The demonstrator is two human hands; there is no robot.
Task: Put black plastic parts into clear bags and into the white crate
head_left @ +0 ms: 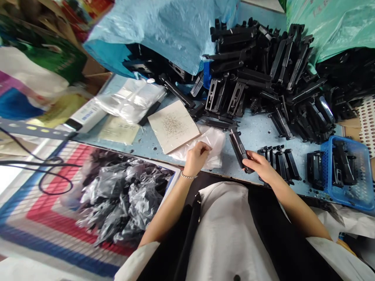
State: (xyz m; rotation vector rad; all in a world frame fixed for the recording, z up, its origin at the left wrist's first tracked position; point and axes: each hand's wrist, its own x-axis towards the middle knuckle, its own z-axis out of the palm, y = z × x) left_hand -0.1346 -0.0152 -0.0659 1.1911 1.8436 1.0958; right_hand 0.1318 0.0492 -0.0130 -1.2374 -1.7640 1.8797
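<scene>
My left hand [197, 159] has its fingers pinched together over a stack of clear plastic bags [216, 146], seemingly at the edge of a bag. Around the end of a long black part [238, 146] my right hand [260, 166] is closed, with the part's far end pointing away from me near the table. Just right of that hand, several similar black parts [283, 162] lie side by side in a row. A square pale board [174, 127] with small grains scattered on it lies partly over the bags.
A large heap of black parts [243, 78] covers the table's back, beside a blue bag [164, 35] and a green bag [342, 27]. At right stands a blue basket [365, 168] holding black parts. Bagged pieces [125, 199] fill a container below left.
</scene>
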